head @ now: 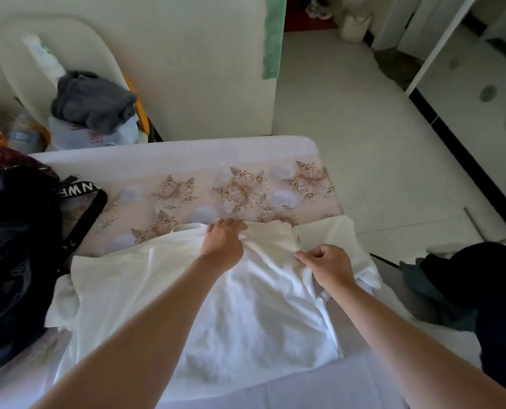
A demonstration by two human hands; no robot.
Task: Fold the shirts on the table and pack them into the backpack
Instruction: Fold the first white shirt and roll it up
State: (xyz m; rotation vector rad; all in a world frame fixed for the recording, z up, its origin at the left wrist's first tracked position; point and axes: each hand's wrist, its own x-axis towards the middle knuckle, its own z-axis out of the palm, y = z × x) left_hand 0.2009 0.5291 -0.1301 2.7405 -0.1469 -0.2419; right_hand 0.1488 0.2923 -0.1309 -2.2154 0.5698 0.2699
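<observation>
Plainly, the head view is showing an early stage of the job. A white shirt (254, 308) is lying spread across the table (169, 156), filling the lower centre of the frame, with its collar end toward the top and its sleeves sticking out at left and right. It is looking rumpled, and by my judgement no fold is made in it yet.

The left hand (223, 240) is reaching to the collar at mid-frame, its fingers curling over the cloth and gripping it. The right hand (325, 264), just to the right of it, is pinching a ridge of fabric near the shoulder between thumb and forefinger. They seem to be either pulling the shirt flat or starting the first fold; I cannot tell which. Creamier cloth is showing along the shirt's upper and right edges, so a second shirt may be lying underneath, though that is unclear.

The backpack (15, 246), dark with a lettered strap, is sitting on the table at the left edge of the frame, just beside the shirt's left sleeve. Its opening is not showing, so anything already packed is hidden. A grey garment (93, 103) is lying on a pile at the upper left, behind the table.

As I am reckoning it, nearly everything is remaining: folding this shirt, then packing it.
</observation>
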